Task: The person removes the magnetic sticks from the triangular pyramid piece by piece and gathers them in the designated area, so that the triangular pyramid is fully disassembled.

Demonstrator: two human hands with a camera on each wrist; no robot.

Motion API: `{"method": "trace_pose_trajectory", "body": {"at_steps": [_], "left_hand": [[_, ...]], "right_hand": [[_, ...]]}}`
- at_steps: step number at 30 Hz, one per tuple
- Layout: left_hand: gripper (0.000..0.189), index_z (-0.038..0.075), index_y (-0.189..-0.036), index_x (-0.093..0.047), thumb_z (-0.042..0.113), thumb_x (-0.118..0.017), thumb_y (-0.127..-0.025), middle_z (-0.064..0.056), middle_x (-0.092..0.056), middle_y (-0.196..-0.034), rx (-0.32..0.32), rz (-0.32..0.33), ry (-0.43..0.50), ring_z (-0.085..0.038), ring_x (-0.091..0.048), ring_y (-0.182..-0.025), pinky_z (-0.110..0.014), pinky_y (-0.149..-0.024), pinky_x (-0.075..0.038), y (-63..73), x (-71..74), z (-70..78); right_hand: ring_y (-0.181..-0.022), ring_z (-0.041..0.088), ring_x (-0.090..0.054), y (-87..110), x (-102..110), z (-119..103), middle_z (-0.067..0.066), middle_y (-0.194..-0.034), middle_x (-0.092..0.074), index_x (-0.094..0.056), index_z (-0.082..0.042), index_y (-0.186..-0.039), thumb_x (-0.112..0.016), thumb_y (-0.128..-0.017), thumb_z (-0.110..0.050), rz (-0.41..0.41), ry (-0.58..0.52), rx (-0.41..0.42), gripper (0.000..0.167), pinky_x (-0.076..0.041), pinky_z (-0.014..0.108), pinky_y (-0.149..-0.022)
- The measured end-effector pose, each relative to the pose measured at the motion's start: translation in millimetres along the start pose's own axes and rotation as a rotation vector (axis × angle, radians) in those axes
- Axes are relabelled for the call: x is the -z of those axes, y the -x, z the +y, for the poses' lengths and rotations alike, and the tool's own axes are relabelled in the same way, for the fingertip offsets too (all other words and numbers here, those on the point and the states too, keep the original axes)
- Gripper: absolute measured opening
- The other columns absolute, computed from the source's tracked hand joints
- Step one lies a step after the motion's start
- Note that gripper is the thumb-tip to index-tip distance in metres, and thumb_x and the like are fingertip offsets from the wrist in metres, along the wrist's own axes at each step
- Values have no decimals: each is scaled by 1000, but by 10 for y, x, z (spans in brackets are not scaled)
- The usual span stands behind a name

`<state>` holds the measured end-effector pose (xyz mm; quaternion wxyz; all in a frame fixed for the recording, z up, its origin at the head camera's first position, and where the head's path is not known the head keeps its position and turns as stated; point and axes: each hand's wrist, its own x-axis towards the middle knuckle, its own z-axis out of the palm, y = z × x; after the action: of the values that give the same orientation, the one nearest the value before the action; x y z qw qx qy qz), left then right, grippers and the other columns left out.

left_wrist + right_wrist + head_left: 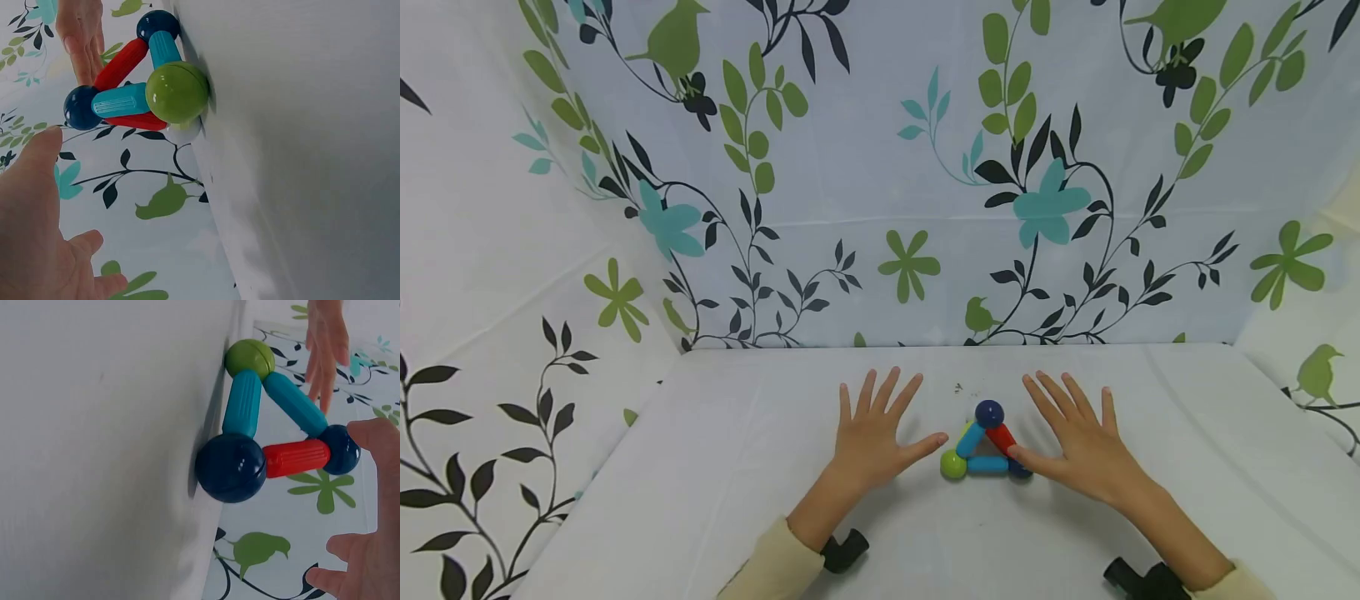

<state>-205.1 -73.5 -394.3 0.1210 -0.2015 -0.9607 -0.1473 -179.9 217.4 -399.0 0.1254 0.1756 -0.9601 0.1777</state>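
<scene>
A small pyramid-like frame of toy balls and rods (987, 464) stands on the white table. Its top is a dark blue ball (989, 414); a green ball (953, 464) and another dark blue ball (230, 468) sit at the base. Light blue rods (120, 100) and red rods (297, 457) join them. A pale ball (184, 130) shows behind the green one in the left wrist view. My left hand (870, 446) is spread at the frame's left, my right hand (1086, 454) at its right. Both thumbs point at the frame; whether either touches it I cannot tell.
The white tabletop (737, 467) reaches back to a patterned cloth (850, 167) with leaves, birds and flowers, which also hangs at both sides. Black wrist devices are strapped at the left wrist (846, 552) and right wrist (1142, 578). Small dark specks (958, 388) mark the table behind the frame.
</scene>
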Motion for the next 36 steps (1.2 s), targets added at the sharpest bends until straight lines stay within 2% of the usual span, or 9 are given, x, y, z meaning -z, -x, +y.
{"method": "trace_pose_trajectory", "body": {"at_steps": [7,11,15,17,20,24,26,30,36], "left_hand": [[81,29,-154,-29,66,-54,-87,-7,-29,-159,-80,14,-9,-36,-20,-146,-67,-112,-12,-80,-21,159],[79,29,-154,-29,66,-53,-87,-6,-29,-158,-115,0,8,-35,-24,-145,-64,-112,-18,-128,-29,243],[78,30,-154,-28,66,-51,-89,-5,-29,-158,-134,-46,17,-33,-26,-145,-61,-112,-22,-171,-31,321],[74,29,-154,-29,63,-50,-91,-5,-31,-157,-160,-44,4,-32,-29,-143,-59,-111,-26,-188,-40,352],[65,27,-153,-32,55,-48,-96,-5,-38,-153,-220,-5,-24,-29,-36,-140,-55,-109,-33,-211,-72,388],[57,23,-151,-35,44,-50,-100,-6,-45,-146,-309,49,-54,-24,-46,-132,-47,-104,-41,-244,-124,422],[56,23,-150,-36,42,-52,-100,-5,-48,-144,-345,53,-48,-21,-52,-127,-43,-101,-44,-262,-149,439],[54,21,-148,-39,35,-56,-99,-3,-53,-137,-398,44,32,-20,-60,-119,-39,-93,-51,-285,-195,465],[49,19,-146,-42,31,-55,-100,-5,-57,-133,-394,-2,168,-21,-61,-117,-34,-89,-54,-273,-221,485]], "right_hand": [[-143,45,-20,-10,-40,-89,16,-155,-32,-27,-20,-155,-65,-85,-57,19,-29,20,88,-4,73,-108],[-139,44,-29,-19,-55,-136,16,-150,-41,-35,-16,-151,-66,-87,-51,51,-64,33,79,-17,71,-107],[-134,43,-39,-29,-70,-205,17,-145,-46,-42,-11,-147,-63,-92,-44,44,-168,-1,67,-32,68,-101],[-132,41,-42,-32,-77,-241,17,-143,-49,-46,-9,-143,-63,-93,-40,34,-238,-21,61,-37,67,-98],[-124,38,-51,-45,-102,-267,15,-133,-57,-55,-6,-134,-64,-94,-31,52,-327,-8,48,-44,61,-94],[-104,29,-63,-56,-169,-256,9,-115,-66,-63,-3,-122,-67,-93,-18,118,-393,44,32,-54,48,-83],[-95,24,-64,-55,-202,-244,6,-107,-68,-65,-2,-118,-68,-91,-13,145,-412,56,28,-56,40,-77],[-83,16,-65,-57,-252,-217,4,-97,-69,-67,-1,-110,-69,-89,-7,187,-451,73,22,-56,29,-70],[-79,13,-64,-68,-282,-191,6,-98,-70,-68,-1,-107,-70,-87,-3,228,-489,101,20,-56,26,-66]]}}
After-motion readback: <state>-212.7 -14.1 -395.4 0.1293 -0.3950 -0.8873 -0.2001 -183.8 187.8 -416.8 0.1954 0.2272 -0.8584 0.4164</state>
